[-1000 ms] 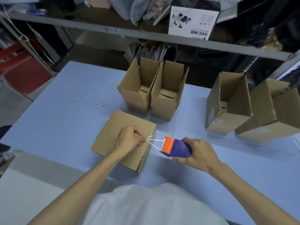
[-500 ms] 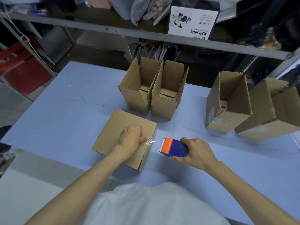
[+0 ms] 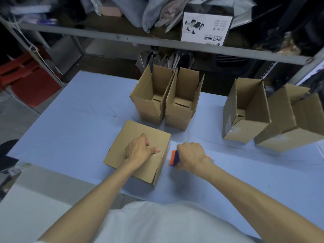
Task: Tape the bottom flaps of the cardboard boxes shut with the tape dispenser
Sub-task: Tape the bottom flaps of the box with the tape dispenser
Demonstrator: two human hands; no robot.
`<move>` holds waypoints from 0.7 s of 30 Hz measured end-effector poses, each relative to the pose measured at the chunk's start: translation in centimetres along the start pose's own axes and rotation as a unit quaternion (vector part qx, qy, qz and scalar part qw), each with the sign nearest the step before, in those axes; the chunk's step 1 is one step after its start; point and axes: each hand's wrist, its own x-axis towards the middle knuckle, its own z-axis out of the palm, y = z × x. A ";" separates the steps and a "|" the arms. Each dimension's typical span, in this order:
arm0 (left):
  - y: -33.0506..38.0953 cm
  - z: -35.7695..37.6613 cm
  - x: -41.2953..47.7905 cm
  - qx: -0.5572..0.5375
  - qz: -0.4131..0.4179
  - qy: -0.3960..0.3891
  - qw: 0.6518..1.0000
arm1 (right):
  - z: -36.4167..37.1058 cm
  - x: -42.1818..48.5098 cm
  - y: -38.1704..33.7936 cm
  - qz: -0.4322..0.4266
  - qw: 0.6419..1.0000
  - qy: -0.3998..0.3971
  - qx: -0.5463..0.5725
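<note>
The upturned cardboard box (image 3: 138,137) sits at the centre of the frame on the blue surface (image 3: 70,128), bottom face up; the left hand (image 3: 140,149) rests on it with the thumb laid flat near the right edge and the other fingers loosely bent, gripping nothing that I can see; the right hand (image 3: 190,156) is clamped round the tape dispenser (image 3: 174,157), which sits just beside the box's right wall, low against the surface. The main risk, as I judge it, is the start of the strip lifting; if the thumb eases off before the dispenser pulls across, the end may peel from the side wall and the seam stays loose (the clear tape itself is too faint to trace here, so I cannot tell how well it is stuck). A pull that drifts off the seam would leave one flap free; a hard tug could slide the light box along the cloth or tip it toward the right; the dispenser's cutting edge passes near the left thumb, so a jerky stroke might nick it. The open boxes (image 3: 166,106) above centre stand near enough to be knocked on a long sweep.
</note>
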 end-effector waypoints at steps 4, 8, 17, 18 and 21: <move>-0.3 0.0 -0.2 -0.001 -0.006 0.015 1.000 | 2.2 -1.6 1.1 0.018 1.000 0.004 -0.002; 0.3 0.8 -1.3 0.009 0.006 0.027 1.000 | 2.8 -2.6 2.1 0.102 0.990 0.052 0.076; 1.4 1.4 -1.1 0.013 0.176 0.026 0.984 | 2.2 -3.5 5.0 0.161 0.977 0.069 0.118; 1.4 1.1 -0.8 0.006 0.205 -0.017 0.979 | 2.3 -3.7 5.2 0.164 0.976 0.073 0.123; 1.5 0.5 0.6 0.081 0.300 -0.126 0.942 | 2.5 -4.1 5.3 0.166 0.972 0.079 0.148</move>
